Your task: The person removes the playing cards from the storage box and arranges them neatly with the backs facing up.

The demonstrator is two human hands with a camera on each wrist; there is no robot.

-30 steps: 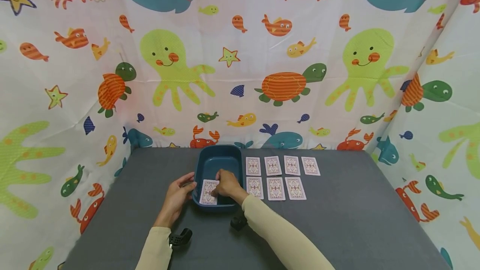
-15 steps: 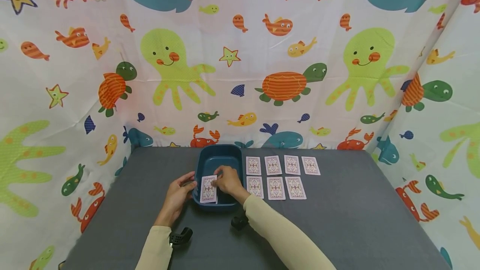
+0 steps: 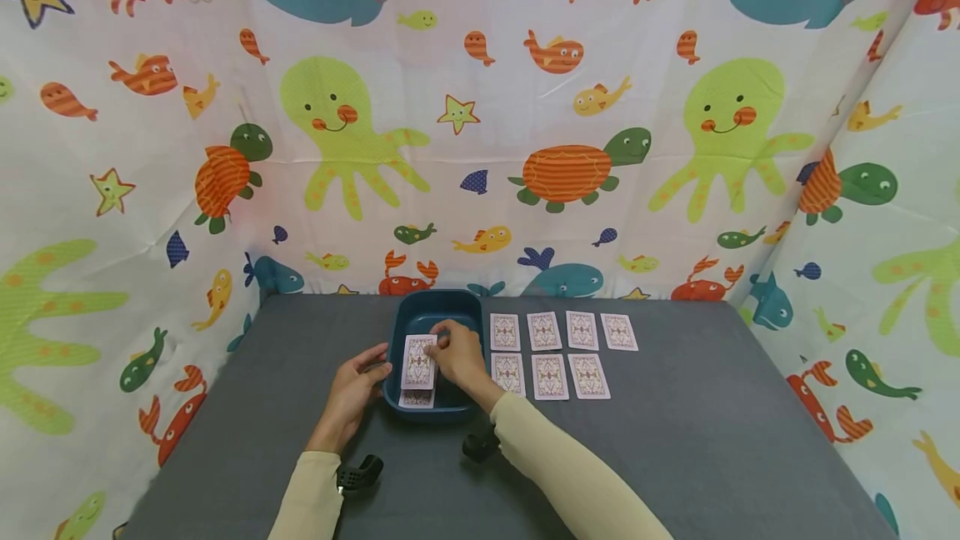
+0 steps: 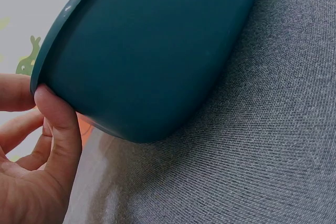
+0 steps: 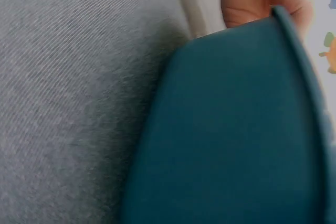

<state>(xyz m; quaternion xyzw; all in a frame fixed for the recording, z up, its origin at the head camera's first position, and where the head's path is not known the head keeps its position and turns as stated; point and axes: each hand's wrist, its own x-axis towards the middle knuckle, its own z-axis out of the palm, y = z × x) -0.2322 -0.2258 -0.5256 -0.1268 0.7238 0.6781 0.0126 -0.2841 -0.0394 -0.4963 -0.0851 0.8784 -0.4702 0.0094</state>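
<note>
A white cloth (image 3: 480, 173), printed with sea animals in orange, green and blue, hangs in soft folds behind the grey table (image 3: 712, 457), whose fabric surface shows a fine ribbed weave in the wrist views. Two arms in pale yellow sleeves (image 3: 577, 469) reach forward to the blue-green tray (image 3: 431, 418), which is rectangular, with rounded corners, smooth walls and a thin lip. The left hand (image 3: 351, 390) grasps this tray at its left side; in the left wrist view the thumb presses the outer wall just under the lip. The right hand (image 3: 459, 357) is over the tray and pinches the upper card (image 3: 417, 362) near its right edge, so the card lies to the left of the fingertips. To the right of the tray, the flat cards (image 3: 551, 377) stay in two rows, four behind and three in front, with patterned white backs. The lower card (image 3: 416, 399) lies inside the tray, partly covered by the pinched one; whether these two touch, I cannot tell.
</note>
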